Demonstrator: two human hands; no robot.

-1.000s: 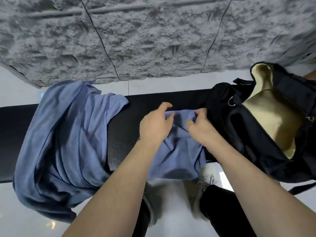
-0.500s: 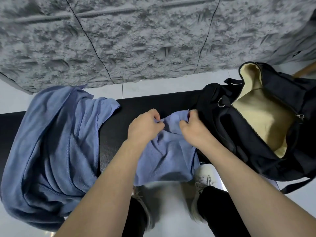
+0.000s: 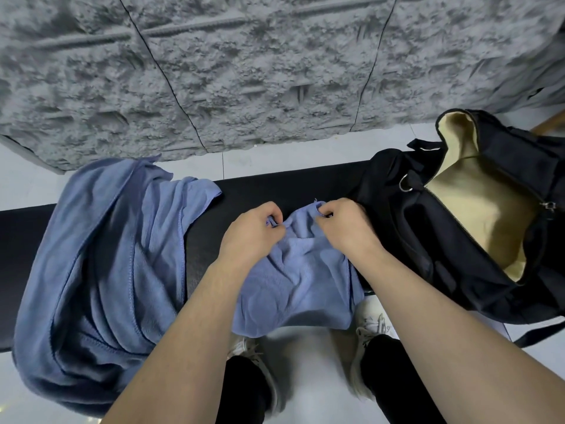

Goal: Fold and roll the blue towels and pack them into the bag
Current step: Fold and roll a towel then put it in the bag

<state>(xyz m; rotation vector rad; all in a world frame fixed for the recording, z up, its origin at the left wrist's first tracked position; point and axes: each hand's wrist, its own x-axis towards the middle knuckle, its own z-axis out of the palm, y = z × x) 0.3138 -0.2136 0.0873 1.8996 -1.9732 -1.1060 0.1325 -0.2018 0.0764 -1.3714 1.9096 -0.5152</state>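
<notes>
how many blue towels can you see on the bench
2: a small towel pinched by both hands at the middle, and a big heap at the left, which may hide more.

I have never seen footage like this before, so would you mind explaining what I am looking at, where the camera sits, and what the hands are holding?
There is no machine here: a person wears a wide-angle camera on the head, so this single view looks forward and down over their own forearms. Both hands work at a low black bench in front of a rough grey wall. The left hand and the right hand each pinch the far edge of a small blue towel, which lies on the bench and hangs over its near edge. A larger heap of blue towels is draped over the bench's left part. On the right, a black bag stands unzipped, showing its tan lining. The person's shoes show below.
</notes>
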